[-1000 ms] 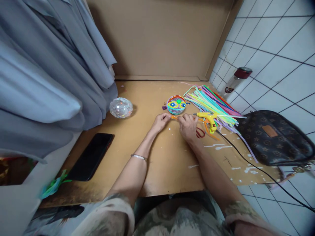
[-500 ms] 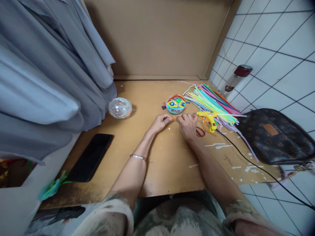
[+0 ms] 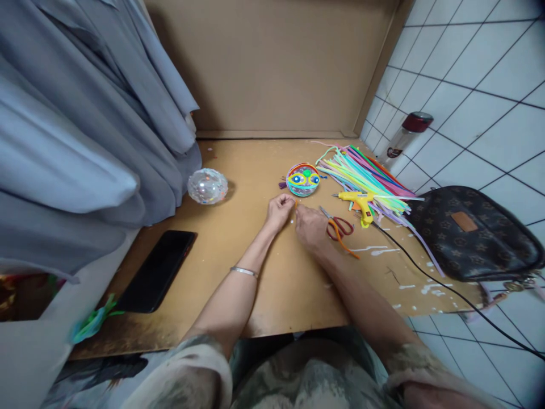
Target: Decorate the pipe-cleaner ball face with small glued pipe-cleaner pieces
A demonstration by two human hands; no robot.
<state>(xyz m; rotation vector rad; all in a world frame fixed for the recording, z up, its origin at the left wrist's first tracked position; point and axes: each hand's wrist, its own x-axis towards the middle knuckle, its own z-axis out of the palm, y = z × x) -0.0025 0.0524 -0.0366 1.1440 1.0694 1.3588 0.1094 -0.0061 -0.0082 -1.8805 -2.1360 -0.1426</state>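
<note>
An orange pipe cleaner (image 3: 348,249) runs from between my hands, past my right hand and over the scissors. My left hand (image 3: 280,212) is closed in a pinch on its near end, and my right hand (image 3: 311,228) is closed on it close beside. Just beyond my fingers sits a ball decorated with a colourful face (image 3: 303,180), with blue eyes ringed in yellow. Red-handled scissors (image 3: 349,226) lie right of my right hand. Further right rests a yellow glue gun (image 3: 358,203) with a clear glue stick in its back.
A heap of coloured pipe cleaners (image 3: 366,176) lies behind the glue gun. At right are a brown patterned bag (image 3: 489,238), a bottle with a red lid (image 3: 402,136) and a black cord (image 3: 419,270). Leftward stand a clear ball (image 3: 208,186) and a black phone (image 3: 156,271).
My right hand has drawn left and nearer to me, close to my left hand. The pipe cleaner's free end has swung off the glue gun, and the scissors show more fully.
</note>
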